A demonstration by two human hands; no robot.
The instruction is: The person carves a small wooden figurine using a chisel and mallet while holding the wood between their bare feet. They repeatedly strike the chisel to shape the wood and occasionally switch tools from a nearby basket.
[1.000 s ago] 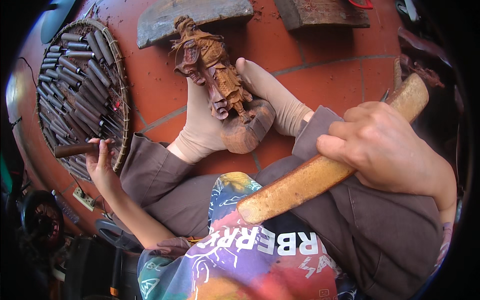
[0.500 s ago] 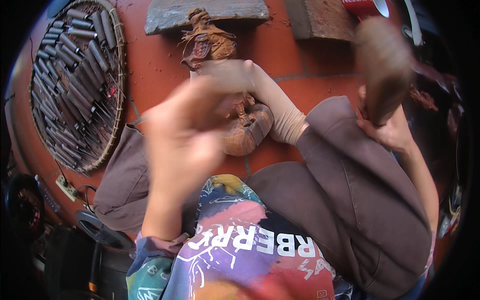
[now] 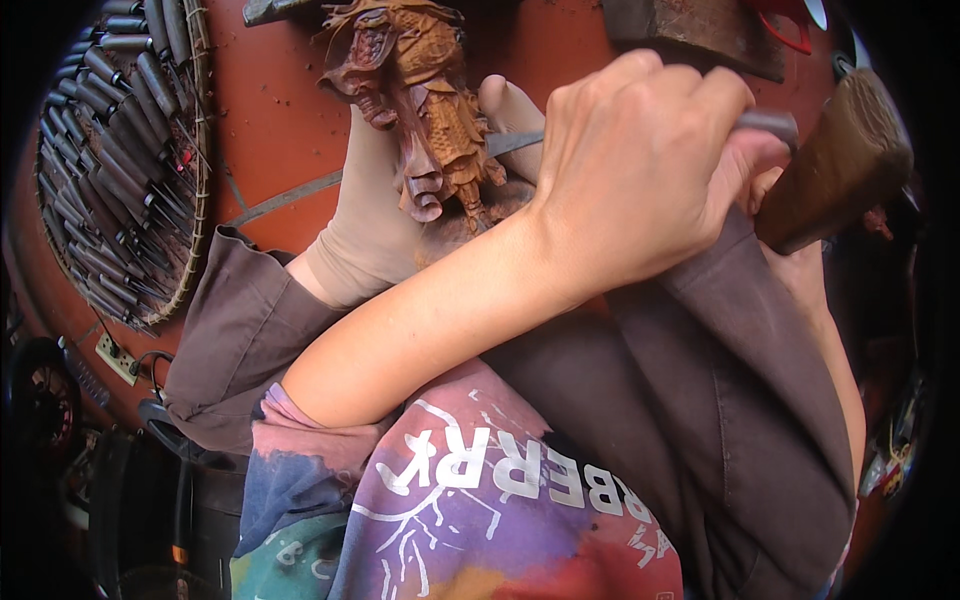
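A reddish-brown carved wooden figure (image 3: pixel 455 110) stands between my two socked feet, its base partly hidden behind my left forearm. My left hand (image 3: pixel 640 160) reaches across to the right side of the figure, closed around a chisel (image 3: pixel 515 142). The metal blade points left, with its tip at the figure's lower right side, and the handle end sticks out past my thumb. At the right, my right hand (image 3: pixel 785 240) grips a wooden mallet (image 3: pixel 840 160). The mallet's head is close to the chisel's handle end; a gap shows between them.
A round woven tray (image 3: pixel 200 200) full of chisels with dark handles lies on the red tiled floor (image 3: pixel 265 120) at the left. Wooden blocks (image 3: pixel 690 35) stand at the far side. A power socket strip (image 3: pixel 117 358) sits at the lower left.
My left hand has swung right from over the figure, and the chisel blade now shows at the figure's right side. The mallet has moved right and lower. The whole view has shifted slightly.
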